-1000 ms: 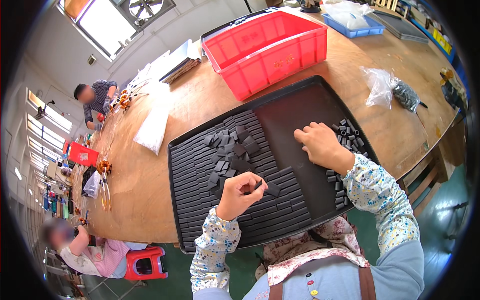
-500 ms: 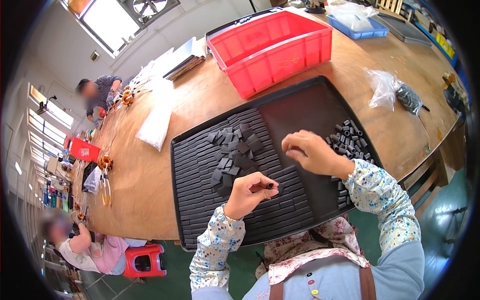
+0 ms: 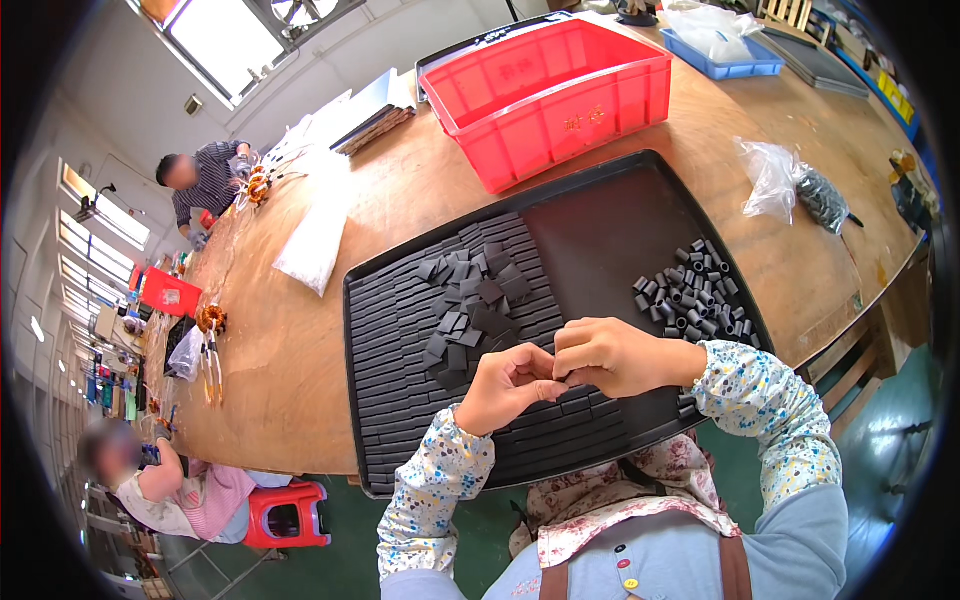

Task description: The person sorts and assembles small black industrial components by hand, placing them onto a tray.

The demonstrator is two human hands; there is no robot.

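Note:
My left hand [image 3: 508, 386] and my right hand [image 3: 622, 358] meet at the fingertips above a large black tray [image 3: 592, 225]. Both are closed in a pinch around a small black piece, mostly hidden by the fingers. Beneath my left hand, rows of dark flat strips [image 3: 392, 365] fill the tray's left and lower middle. Loose black square pieces [image 3: 463, 298] lie heaped on those rows. Beyond my right wrist is a pile of short black tubes [image 3: 695, 295] at the tray's right side; a few more show partly below the wrist.
A red plastic crate [image 3: 570, 130] stands behind the tray. Farther right are a blue shallow bin [image 3: 722, 68] and clear plastic bags [image 3: 770, 180]. A white packet [image 3: 308, 250] lies left on the wooden table [image 3: 270, 400]. Two people work along the left side, one near a red stool [image 3: 287, 515].
My right hand has come left and down to my left hand, and their fingertips now meet. More of the tube pile shows. The far person at the left has shifted slightly.

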